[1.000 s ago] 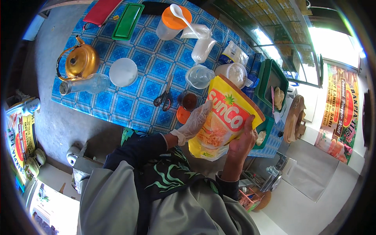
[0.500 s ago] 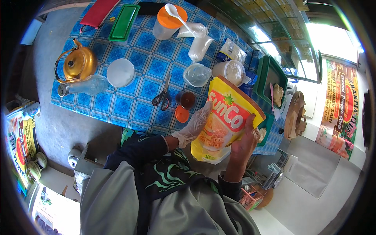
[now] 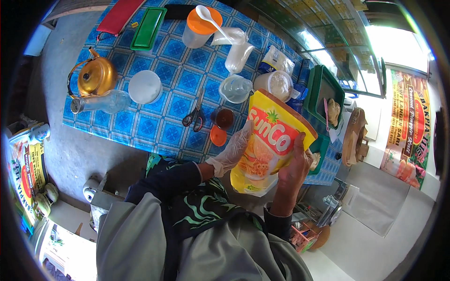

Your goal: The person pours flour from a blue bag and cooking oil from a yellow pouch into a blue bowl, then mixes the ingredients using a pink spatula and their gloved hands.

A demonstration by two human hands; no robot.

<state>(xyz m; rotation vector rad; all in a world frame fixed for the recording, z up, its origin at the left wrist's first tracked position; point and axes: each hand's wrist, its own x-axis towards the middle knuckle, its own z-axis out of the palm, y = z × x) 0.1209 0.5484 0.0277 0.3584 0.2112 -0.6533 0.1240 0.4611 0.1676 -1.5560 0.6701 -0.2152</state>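
Between my two hands I hold a yellow and red cooking oil pouch (image 3: 262, 166) upright over the table's front edge, with a food picture on its front. My left hand (image 3: 234, 151), in a thin clear glove, grips its left side. On the right edge, my right hand (image 3: 292, 169) is closed with the thumb on the front; the fingers behind are hidden. Just left of the pouch stand a glass of dark brown liquid (image 3: 223, 118) and an orange lid (image 3: 218, 136). Black-handled scissors (image 3: 193, 118) lie beside them. Behind the pouch are a clear measuring jug (image 3: 235, 89) and a tub of pale contents (image 3: 277, 85).
The table has a blue patterned cloth (image 3: 161, 119). At left are a golden kettle (image 3: 97, 77), a glass bottle (image 3: 104, 103) and a white round container (image 3: 145, 87). Farther back stand a green lid (image 3: 148, 29) and an orange-lidded container (image 3: 199, 28). A green tray (image 3: 323, 89) with dough sits right.
The pouch stays in both hands and has shifted only very slightly. My right forearm has moved a little to the right.
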